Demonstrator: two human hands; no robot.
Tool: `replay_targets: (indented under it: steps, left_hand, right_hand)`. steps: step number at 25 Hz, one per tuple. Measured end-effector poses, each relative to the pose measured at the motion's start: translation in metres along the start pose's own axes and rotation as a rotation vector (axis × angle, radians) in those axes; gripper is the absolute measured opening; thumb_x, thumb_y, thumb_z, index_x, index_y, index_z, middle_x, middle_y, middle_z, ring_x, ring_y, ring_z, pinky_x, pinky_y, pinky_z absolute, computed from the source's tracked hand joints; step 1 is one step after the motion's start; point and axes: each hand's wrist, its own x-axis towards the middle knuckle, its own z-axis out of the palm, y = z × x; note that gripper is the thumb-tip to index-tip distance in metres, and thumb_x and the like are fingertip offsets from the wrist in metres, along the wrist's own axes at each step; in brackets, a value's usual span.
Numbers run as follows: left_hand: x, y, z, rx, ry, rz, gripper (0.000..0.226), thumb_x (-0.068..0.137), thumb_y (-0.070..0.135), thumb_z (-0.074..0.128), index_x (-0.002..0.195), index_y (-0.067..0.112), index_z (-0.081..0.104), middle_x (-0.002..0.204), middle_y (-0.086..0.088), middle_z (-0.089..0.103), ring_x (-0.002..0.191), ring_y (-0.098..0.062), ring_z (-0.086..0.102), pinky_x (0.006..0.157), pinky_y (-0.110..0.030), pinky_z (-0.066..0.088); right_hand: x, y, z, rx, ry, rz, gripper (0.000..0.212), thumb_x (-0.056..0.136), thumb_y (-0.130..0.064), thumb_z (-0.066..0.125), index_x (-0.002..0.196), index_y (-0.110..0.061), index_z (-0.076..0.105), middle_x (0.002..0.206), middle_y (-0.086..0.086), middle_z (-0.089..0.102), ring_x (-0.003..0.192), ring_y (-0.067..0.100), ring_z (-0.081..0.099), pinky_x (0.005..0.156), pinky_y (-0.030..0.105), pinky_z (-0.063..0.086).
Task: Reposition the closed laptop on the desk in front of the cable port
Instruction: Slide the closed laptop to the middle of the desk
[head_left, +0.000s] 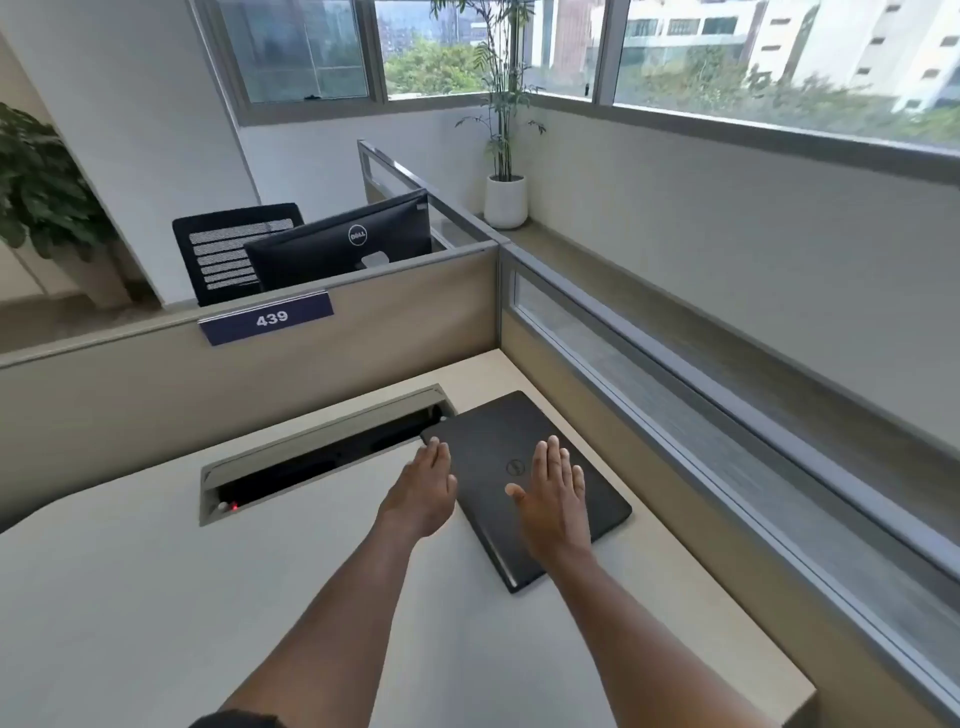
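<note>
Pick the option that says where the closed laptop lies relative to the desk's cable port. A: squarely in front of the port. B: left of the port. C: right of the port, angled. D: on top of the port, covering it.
C: the closed laptop lies angled to the right of the cable port, under the right hand.

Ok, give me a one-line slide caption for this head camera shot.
Both hands, left and right, rest flat on a closed black laptop beside the desk's open cable port.
</note>
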Motion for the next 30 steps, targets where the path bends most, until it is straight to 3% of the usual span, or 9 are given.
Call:
replay_targets:
  steps: [7, 15, 18, 21, 25, 30]
  left_hand:
    - [0.028, 0.001, 0.035, 0.082, -0.140, 0.012, 0.055, 0.101, 0.016, 0.029, 0.154, 0.002, 0.021, 0.165, -0.017, 0.015, 0.153, -0.028, 0.014, 0.121, -0.043, 0.025]
    - [0.061, 0.000, 0.065, 0.109, -0.147, 0.007, 0.054, 0.101, 0.017, 0.032, 0.151, -0.001, 0.024, 0.163, -0.020, 0.019, 0.151, -0.031, 0.020, 0.117, -0.043, 0.032]
    - [0.076, -0.001, 0.069, 0.118, -0.160, 0.000, 0.055, 0.102, 0.021, 0.034, 0.151, 0.000, 0.024, 0.163, -0.020, 0.018, 0.151, -0.033, 0.019, 0.117, -0.043, 0.032]
    - [0.095, 0.002, 0.068, 0.143, -0.182, 0.007, 0.056, 0.102, 0.025, 0.036, 0.151, 0.001, 0.026, 0.164, -0.018, 0.017, 0.151, -0.033, 0.019, 0.119, -0.044, 0.030]
    - [0.128, 0.004, 0.058, 0.153, -0.190, 0.010, 0.057, 0.100, 0.027, 0.042, 0.150, 0.003, 0.030, 0.165, -0.016, 0.016, 0.152, -0.033, 0.018, 0.121, -0.046, 0.027]
    - [0.161, -0.003, 0.049, 0.162, -0.213, -0.014, 0.059, 0.098, 0.027, 0.046, 0.150, 0.002, 0.030, 0.163, -0.017, 0.018, 0.150, -0.035, 0.023, 0.120, -0.047, 0.028]
  right_hand:
    - [-0.004, 0.035, 0.022, 0.058, -0.069, 0.161, 0.076, 0.101, -0.046, 0.040, 0.159, -0.010, 0.007, 0.169, 0.010, 0.002, 0.156, 0.029, 0.002, 0.126, 0.044, 0.004]
    - [0.013, 0.064, 0.032, 0.056, -0.117, 0.243, 0.076, 0.101, -0.044, 0.041, 0.159, -0.008, 0.007, 0.169, 0.012, 0.007, 0.156, 0.030, 0.005, 0.126, 0.044, 0.006]
    - [0.018, 0.067, 0.031, 0.024, -0.111, 0.311, 0.071, 0.100, -0.042, 0.045, 0.156, -0.005, 0.020, 0.164, 0.015, 0.023, 0.151, 0.032, 0.022, 0.123, 0.044, 0.019]
    - [0.013, 0.065, 0.032, -0.043, 0.052, 0.461, 0.045, 0.096, -0.038, 0.055, 0.130, -0.008, 0.049, 0.131, 0.014, 0.055, 0.121, 0.030, 0.052, 0.099, 0.041, 0.045]
    - [0.003, 0.059, 0.039, 0.187, 0.052, 0.844, 0.053, 0.093, -0.033, 0.060, 0.132, 0.000, 0.042, 0.129, 0.019, 0.051, 0.117, 0.037, 0.055, 0.090, 0.045, 0.050]
    - [0.007, 0.055, 0.044, 0.414, 0.066, 1.036, 0.050, 0.094, -0.031, 0.059, 0.128, 0.003, 0.042, 0.131, 0.022, 0.050, 0.118, 0.044, 0.057, 0.089, 0.046, 0.049]
